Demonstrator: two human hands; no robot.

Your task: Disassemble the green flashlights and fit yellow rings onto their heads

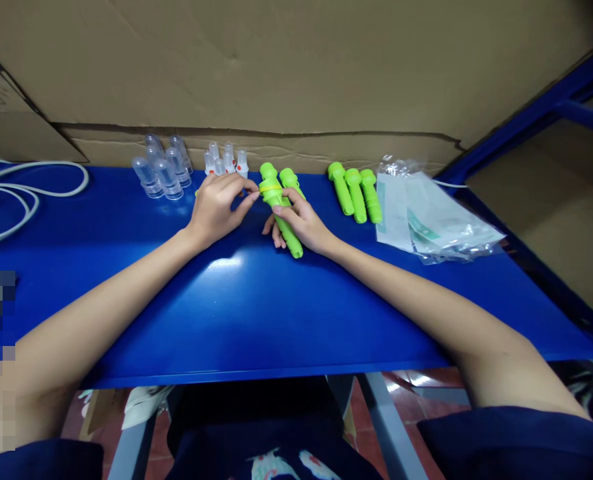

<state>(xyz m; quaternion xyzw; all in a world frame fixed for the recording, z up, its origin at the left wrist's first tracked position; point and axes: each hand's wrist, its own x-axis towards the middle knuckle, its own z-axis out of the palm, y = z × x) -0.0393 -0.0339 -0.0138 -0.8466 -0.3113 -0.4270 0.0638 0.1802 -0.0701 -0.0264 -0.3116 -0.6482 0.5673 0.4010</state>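
My right hand (304, 223) is wrapped around a bright green flashlight-shaped plastic body (290, 237), tilted with its wide head away from me. A thin yellow ring (270, 189) circles that head. At its left edge, my left hand (221, 205) pinches the ring between thumb and forefinger. Just behind the held body lie more green bodies (268, 171), partly covered by it and my right hand. Small clear-capped white pieces with red spots (242, 160) stand behind my left hand. A bit of yellow (197, 193) peeks out beside that hand, too hidden to name.
Several clear plastic tubes (167, 179) stand at the back left. To the right lie three green bodies (355, 195) beside clear plastic bags with printed sheets (426, 217). White cable (51, 194) loops over the left of the blue table (256, 320). Cardboard (276, 67) walls the back.
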